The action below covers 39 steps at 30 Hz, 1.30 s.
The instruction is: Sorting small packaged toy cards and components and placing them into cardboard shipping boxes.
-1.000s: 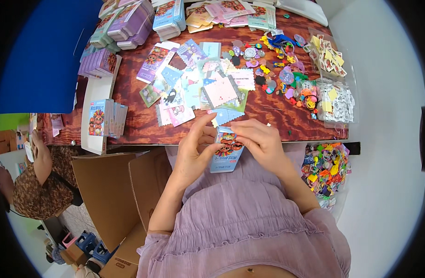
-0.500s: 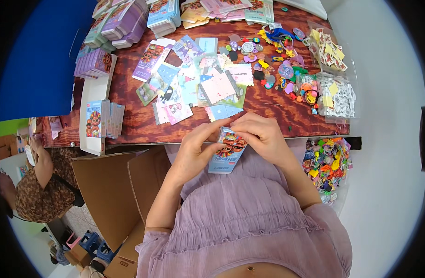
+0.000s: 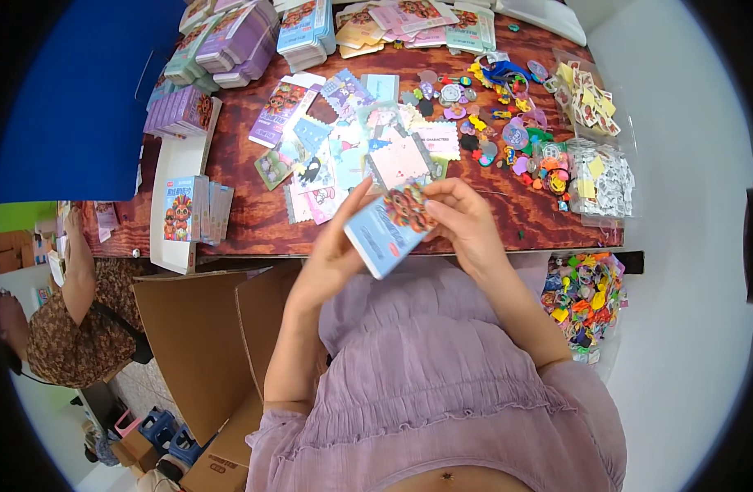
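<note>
A small light blue cardboard box (image 3: pixel 386 231) with colourful cartoon figures is held tilted above the table's near edge. My left hand (image 3: pixel 329 258) grips it along its left side, fingers partly hidden behind it. At its upper right end, the thumb and fingers of my right hand (image 3: pixel 467 220) close on the box's edge. Just beyond lies a spread of patterned cards (image 3: pixel 344 152), some with wavy edges, and a clear sleeve with a pink card (image 3: pixel 399 160). A flattened purple box (image 3: pixel 280 111) lies to their left.
At left a white tray (image 3: pixel 174 254) holds blue boxes (image 3: pixel 184 209) and purple boxes (image 3: pixel 175 113). Stacked flat cartons (image 3: pixel 307 33) line the back. Small trinkets (image 3: pixel 516 135) and clear bags (image 3: pixel 598 176) lie right. Below stand an open carton (image 3: pixel 188 344) and a trinket bag (image 3: pixel 586 295). A co-worker (image 3: pixel 81 328) is at left.
The blue box has been raised from near my lap toward the table and tilted, its top swinging right. Both hands moved with it; my right hand has shifted to its upper right end.
</note>
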Available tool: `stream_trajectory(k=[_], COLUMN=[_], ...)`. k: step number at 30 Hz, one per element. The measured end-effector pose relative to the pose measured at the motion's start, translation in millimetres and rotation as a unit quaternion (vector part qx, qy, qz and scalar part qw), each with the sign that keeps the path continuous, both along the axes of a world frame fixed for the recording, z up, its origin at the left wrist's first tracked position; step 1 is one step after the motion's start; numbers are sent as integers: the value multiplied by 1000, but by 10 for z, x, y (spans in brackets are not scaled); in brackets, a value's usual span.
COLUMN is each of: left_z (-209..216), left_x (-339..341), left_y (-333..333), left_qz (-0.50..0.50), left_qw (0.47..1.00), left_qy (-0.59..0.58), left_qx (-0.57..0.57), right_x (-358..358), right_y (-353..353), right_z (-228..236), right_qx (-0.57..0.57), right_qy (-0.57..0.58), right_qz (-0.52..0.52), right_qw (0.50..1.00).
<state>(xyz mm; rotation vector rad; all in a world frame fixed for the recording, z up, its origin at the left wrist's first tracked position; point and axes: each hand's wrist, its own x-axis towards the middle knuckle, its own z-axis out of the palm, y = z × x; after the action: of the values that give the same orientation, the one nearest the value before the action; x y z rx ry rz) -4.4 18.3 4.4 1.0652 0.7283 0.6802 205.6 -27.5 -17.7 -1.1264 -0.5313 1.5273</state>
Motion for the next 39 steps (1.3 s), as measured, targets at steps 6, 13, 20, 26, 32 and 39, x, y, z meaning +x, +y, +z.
stream_trajectory(k=[6, 13, 20, 26, 32, 39], left_z=[-65, -120, 87, -92, 44, 89], left_x=[101, -161, -135, -142, -106, -142], left_y=[-101, 0, 39, 22, -12, 15], left_qz=[98, 157, 108, 80, 31, 79], left_qw=[990, 960, 847, 777, 761, 782], left_qy=[-1, 85, 375, 464, 516, 459], left_qx=[105, 215, 361, 417, 391, 414], right_x=[-250, -15, 148, -10, 252, 461], right_y=[298, 786, 867, 835, 885, 801], right_z=[-27, -98, -197, -181, -365, -189], right_qx=[123, 148, 98, 104, 83, 123], right_qy=[-252, -705, -627, -683, -440, -261], right_qz=[115, 11, 8, 19, -41, -76], right_qw=[953, 693, 772, 723, 893, 955])
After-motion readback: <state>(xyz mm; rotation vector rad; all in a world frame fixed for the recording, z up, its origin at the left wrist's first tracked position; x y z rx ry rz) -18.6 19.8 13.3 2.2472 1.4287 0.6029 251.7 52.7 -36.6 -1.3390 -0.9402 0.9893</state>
